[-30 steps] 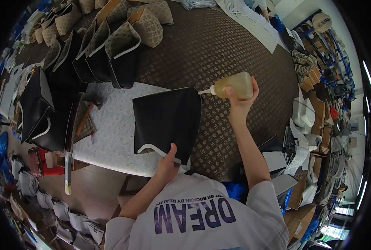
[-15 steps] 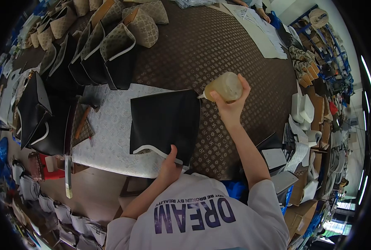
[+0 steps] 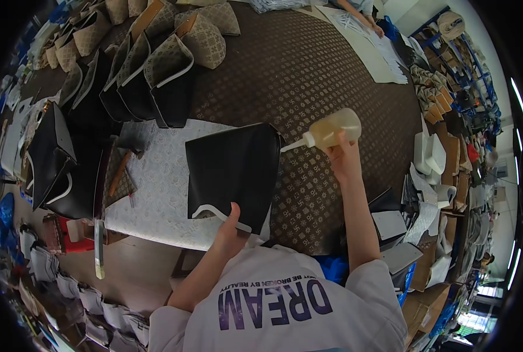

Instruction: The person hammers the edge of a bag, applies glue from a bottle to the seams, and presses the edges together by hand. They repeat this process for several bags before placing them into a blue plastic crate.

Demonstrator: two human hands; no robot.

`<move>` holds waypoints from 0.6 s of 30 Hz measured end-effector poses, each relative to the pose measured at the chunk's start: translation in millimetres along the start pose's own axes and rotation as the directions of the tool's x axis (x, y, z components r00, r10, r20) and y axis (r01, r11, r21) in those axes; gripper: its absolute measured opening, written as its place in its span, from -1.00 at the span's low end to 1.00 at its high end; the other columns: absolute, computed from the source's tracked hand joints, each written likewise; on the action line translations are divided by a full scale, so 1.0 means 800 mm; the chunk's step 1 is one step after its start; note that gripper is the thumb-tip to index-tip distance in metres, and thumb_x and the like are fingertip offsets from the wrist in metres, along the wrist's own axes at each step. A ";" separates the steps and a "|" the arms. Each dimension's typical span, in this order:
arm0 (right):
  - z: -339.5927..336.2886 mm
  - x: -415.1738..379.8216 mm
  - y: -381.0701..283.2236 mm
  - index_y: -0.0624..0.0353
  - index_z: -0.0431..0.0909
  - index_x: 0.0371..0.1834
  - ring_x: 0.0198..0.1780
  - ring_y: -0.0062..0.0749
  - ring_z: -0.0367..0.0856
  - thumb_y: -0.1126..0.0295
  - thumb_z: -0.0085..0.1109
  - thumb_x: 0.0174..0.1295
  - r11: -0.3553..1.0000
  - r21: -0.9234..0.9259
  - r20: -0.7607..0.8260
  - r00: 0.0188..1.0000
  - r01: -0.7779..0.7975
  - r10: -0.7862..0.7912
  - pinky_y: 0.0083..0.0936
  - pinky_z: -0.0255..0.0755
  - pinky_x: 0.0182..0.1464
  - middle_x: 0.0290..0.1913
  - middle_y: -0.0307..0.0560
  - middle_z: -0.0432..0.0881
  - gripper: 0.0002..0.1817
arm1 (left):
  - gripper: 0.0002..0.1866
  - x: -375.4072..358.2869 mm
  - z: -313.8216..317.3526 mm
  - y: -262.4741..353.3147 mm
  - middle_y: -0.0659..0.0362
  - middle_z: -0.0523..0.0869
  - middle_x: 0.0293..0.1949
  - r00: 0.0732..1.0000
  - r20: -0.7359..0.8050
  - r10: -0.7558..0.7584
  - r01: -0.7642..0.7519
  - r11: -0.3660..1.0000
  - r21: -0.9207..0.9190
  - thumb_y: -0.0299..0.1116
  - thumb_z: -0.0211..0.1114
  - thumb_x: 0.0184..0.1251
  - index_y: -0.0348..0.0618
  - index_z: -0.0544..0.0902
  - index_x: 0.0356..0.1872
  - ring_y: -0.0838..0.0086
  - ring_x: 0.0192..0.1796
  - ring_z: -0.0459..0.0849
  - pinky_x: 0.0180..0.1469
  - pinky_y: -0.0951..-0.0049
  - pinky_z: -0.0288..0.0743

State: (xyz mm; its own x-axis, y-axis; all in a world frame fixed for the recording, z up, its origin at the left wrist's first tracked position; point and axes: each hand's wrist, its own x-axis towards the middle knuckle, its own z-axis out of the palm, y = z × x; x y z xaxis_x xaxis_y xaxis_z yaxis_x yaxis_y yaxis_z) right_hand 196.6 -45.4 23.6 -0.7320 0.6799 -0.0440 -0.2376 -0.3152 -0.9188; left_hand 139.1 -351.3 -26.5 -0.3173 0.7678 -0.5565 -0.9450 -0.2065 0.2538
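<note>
A black bag piece [image 3: 233, 173] with a white-edged opening lies in front of me, partly over a pale patterned sheet [image 3: 162, 193]. My left hand [image 3: 229, 233] grips its lower edge near the white trim, thumb on top. Right of the piece, my right hand [image 3: 345, 159] is wrapped round a translucent squeeze bottle [image 3: 339, 128] of yellowish liquid. The bottle is tilted on its side, and its thin white nozzle points left, with the tip at the right edge of the black piece. Whether the tip touches that edge I cannot tell.
Several black and patterned bags [image 3: 170, 64] stand at the back left. A hammer [image 3: 133, 146] and a brown-handled tool [image 3: 119, 174] lie left. More black bags [image 3: 53, 155] are at far left. Another person's hand [image 3: 378, 29] is over papers [image 3: 361, 38] at the back right.
The bottle has swung to a more level tilt and moved slightly right with my right hand, showing more of its nozzle. The black piece has turned a little under my left hand.
</note>
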 end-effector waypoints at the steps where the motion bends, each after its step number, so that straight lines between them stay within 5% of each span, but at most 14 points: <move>1: 0.004 0.004 -0.004 0.15 0.16 0.28 0.18 -0.23 0.50 0.12 0.28 0.21 1.000 0.013 -0.005 1.000 0.004 -0.004 -0.18 0.49 0.18 0.15 -0.08 0.44 -0.31 | -0.36 0.000 0.000 0.001 0.15 0.39 0.30 1.000 -0.008 0.013 -0.013 1.000 0.001 0.07 -0.03 0.46 -0.29 0.29 0.31 0.38 0.34 0.33 0.38 0.40 0.15; 6: 0.014 0.030 -0.005 0.18 0.14 0.27 0.08 -0.28 0.56 0.14 0.33 0.17 0.997 0.066 -0.021 0.999 0.045 -0.043 -0.35 0.59 0.00 0.09 -0.06 0.47 -0.27 | -0.38 0.004 -0.015 -0.008 0.11 0.42 0.28 0.999 -0.018 0.031 -0.031 0.999 -0.013 0.04 0.00 0.45 -0.29 0.33 0.28 0.33 0.33 0.36 0.37 0.31 0.19; 9: 0.031 0.035 -0.014 0.15 0.07 0.32 0.13 -0.29 0.49 0.15 0.41 0.09 0.955 -0.280 -0.081 0.989 0.099 -0.127 -0.34 0.51 0.09 0.12 -0.05 0.41 -0.16 | -0.39 0.007 -0.023 -0.015 0.11 0.42 0.28 1.000 -0.013 0.028 -0.028 0.999 -0.018 0.03 0.00 0.46 -0.29 0.33 0.28 0.33 0.33 0.36 0.38 0.32 0.17; 12: 0.048 0.041 -0.014 0.12 -0.01 0.35 0.21 -0.30 0.38 0.23 0.50 -0.02 0.921 -0.317 -0.034 0.967 0.228 -0.251 -0.33 0.41 0.19 0.18 -0.05 0.32 -0.04 | -0.40 0.006 -0.023 -0.016 0.13 0.42 0.28 0.998 0.045 0.035 -0.036 0.999 0.011 0.03 -0.01 0.46 -0.28 0.34 0.28 0.34 0.34 0.35 0.38 0.32 0.16; 18: 0.058 0.050 -0.001 0.11 -0.07 0.37 0.25 -0.27 0.33 0.38 0.52 -0.07 0.862 -0.449 0.049 0.970 0.234 -0.238 -0.33 0.37 0.24 0.23 -0.02 0.26 0.02 | -0.40 0.006 -0.019 -0.016 0.15 0.42 0.28 1.000 0.012 0.015 -0.014 0.999 -0.036 0.03 0.00 0.46 -0.27 0.35 0.28 0.35 0.33 0.36 0.37 0.33 0.17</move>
State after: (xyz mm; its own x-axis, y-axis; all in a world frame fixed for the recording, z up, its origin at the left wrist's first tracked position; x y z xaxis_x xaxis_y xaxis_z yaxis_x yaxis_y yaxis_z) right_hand 138.0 -48.4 40.4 -0.6848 0.7020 0.1954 -0.0899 0.1847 -0.9787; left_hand 148.7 -354.4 -44.7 -0.3304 0.7717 -0.5435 -0.9426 -0.2395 0.2329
